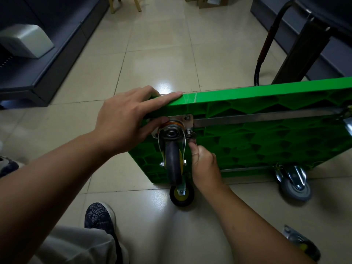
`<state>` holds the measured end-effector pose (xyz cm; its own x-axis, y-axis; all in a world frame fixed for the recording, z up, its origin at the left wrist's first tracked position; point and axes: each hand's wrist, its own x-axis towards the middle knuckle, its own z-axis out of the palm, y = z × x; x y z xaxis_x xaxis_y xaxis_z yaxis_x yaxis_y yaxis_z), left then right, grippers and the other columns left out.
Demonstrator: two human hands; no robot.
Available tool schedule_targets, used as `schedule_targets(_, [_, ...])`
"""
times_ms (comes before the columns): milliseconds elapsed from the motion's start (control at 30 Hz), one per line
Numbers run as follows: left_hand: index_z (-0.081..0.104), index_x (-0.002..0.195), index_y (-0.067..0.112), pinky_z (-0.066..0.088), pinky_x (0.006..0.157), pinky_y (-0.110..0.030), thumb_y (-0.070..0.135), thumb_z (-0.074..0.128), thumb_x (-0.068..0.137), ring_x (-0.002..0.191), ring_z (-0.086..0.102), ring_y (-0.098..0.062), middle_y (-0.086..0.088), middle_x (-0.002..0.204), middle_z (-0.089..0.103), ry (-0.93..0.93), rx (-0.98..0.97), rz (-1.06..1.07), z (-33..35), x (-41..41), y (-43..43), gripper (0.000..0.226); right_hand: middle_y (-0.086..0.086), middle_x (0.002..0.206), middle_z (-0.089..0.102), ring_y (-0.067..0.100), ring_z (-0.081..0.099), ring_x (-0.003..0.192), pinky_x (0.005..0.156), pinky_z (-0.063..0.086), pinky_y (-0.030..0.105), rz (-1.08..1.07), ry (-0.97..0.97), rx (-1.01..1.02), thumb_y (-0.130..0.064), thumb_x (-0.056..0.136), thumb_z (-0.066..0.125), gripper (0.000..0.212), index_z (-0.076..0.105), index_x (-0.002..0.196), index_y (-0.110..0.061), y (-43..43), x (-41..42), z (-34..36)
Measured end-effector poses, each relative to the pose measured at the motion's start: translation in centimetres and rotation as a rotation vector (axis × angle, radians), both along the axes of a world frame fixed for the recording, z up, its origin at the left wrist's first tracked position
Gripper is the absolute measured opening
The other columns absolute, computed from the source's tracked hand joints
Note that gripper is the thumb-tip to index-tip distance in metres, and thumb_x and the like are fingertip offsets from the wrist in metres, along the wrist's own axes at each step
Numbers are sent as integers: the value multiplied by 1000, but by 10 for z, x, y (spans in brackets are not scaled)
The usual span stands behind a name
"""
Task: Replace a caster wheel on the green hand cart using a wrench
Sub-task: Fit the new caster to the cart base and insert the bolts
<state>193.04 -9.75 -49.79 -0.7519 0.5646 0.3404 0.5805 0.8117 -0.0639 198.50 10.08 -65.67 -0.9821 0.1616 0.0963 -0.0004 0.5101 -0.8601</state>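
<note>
Hand cart [266,130] on side on floor. Caster wheel [172,161] at near upper corner; left hand [125,117] left of it, right hand [203,164] right, at bolt [188,135]. Loose caster [302,244] on floor, right.

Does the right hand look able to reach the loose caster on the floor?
Probably yes: only bare floor lies between the right hand and the loose caster, though it is busy pinching a plate bolt.
</note>
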Motion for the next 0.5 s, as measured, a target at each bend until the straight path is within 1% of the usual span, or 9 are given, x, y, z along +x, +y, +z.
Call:
schedule_targets(33, [36, 157, 46, 40, 59, -31, 53, 42, 102, 91, 58, -23, 2, 115, 62, 1, 3, 0, 0, 1, -1, 56, -10, 49, 36, 9, 35, 38, 41, 23, 27, 16, 2, 35, -65, 92, 27, 48, 37, 62, -29, 5, 1, 2])
schedule_targets(100, [35, 157, 47, 42, 59, -32, 53, 41, 102, 92, 58, -23, 1, 116, 62, 1, -1, 4, -1, 1, -2, 56, -8, 51, 39, 14, 39, 43, 46, 26, 30, 68, 18, 150, -62, 92, 26, 50, 51, 70, -25, 16, 0, 6])
schedule_targets(133, [34, 157, 47, 43, 58, -32, 54, 40, 102, 92, 58, -23, 2, 116, 62, 0, -3, 8, -1, 1, -2, 56, -7, 52, 41, 21, 42, 47, 50, 27, 31, 98, 24, 216, -61, 92, 25, 57, 61, 78, -18, 21, -1, 9])
schedule_targets(167, [34, 157, 47, 43, 58, -32, 54, 39, 102, 91, 58, -23, 2, 115, 62, -1, -5, 8, -1, 0, -1, 56, -4, 54, 44, 26, 45, 51, 53, 27, 32, 117, 21, 274, -62, 92, 24, 64, 65, 86, -13, 25, -2, 12])
schedule_targets(200, [33, 157, 47, 42, 58, -32, 54, 39, 102, 91, 58, -22, 2, 115, 62, -5, -6, 7, -1, 0, 0, 57, -2, 57, 47, 28, 46, 54, 54, 28, 32, 124, 13, 309, -63, 90, 22, 68, 66, 89, -10, 28, -2, 14])
schedule_targets(267, [33, 158, 47, 41, 58, -31, 54, 38, 102, 91, 58, -22, 1, 115, 62, -1, -8, 6, -2, 0, 0, 57, 2, 60, 50, 29, 48, 56, 55, 28, 32, 127, 1, 324, -65, 89, 21, 69, 61, 83, -9, 29, -1, 20])
schedule_targets(400, [33, 158, 45, 34, 59, -29, 54, 36, 102, 90, 58, -23, 0, 114, 62, 8, -6, -4, -3, 1, 1, 57, 2, 60, 51, 29, 49, 58, 57, 29, 33, 139, -69, 320, -65, 90, 23, 56, 47, 73, -18, 29, 4, 29])
schedule_targets(467, [34, 158, 44, 30, 59, -29, 53, 37, 102, 90, 58, -23, 0, 113, 62, 11, -5, -12, -2, 2, 3, 57, 9, 66, 59, 35, 55, 63, 57, 31, 34, 154, -73, 431, -65, 90, 24, 53, 45, 74, -19, 36, 1, 38])
schedule_targets(500, [35, 158, 44, 30, 60, -29, 53, 38, 102, 90, 58, -23, 0, 113, 62, 17, -1, -18, -3, 1, 3, 56, 11, 67, 61, 36, 58, 62, 55, 30, 33, 166, -27, 573, -64, 92, 26, 53, 47, 75, -20, 43, -3, 44])
